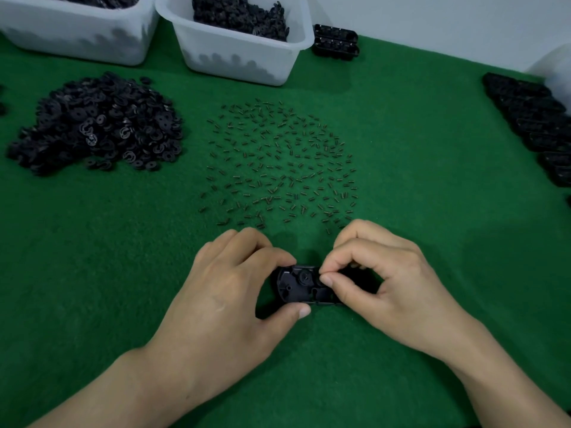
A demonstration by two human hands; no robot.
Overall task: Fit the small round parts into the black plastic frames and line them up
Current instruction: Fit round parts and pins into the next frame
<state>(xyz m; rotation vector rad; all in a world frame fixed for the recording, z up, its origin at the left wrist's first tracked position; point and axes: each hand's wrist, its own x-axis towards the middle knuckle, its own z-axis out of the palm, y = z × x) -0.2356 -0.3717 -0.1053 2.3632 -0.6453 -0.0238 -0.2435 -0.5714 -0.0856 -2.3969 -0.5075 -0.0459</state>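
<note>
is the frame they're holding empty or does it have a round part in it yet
Not empty. The black frame shows one round part seated left of centre; the right hand covers the rest, so cannot tell there.

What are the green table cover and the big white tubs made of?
The green table cover looks like felt: matte and fuzzy, no shine. The white tubs look like thin, cloudy plastic, since dark parts inside show faintly through the walls.

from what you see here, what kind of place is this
Likely a small-parts hand assembly bench: a heap of black discs, springs spread on green felt, and white bins of parts.
</note>
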